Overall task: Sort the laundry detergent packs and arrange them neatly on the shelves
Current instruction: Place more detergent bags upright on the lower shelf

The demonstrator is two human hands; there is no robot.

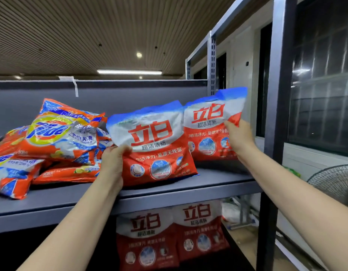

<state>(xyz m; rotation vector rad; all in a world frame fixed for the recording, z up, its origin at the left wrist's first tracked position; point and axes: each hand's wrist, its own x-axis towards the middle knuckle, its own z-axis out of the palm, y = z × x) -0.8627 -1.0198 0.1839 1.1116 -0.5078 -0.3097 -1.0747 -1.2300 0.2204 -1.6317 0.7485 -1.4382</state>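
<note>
Two red, white and blue detergent packs stand upright on the grey upper shelf. My left hand grips the left edge of the nearer pack. My right hand holds the right edge of the farther pack, which stands beside the shelf's right post. A loose heap of orange and yellow detergent packs lies at the shelf's left side. On the shelf below, two more red packs stand side by side.
A dark metal upright frames the shelf on the right. Beyond it are a window and a standing fan. The shelf's back panel carries a taped white label. Bare shelf surface lies in front of the packs.
</note>
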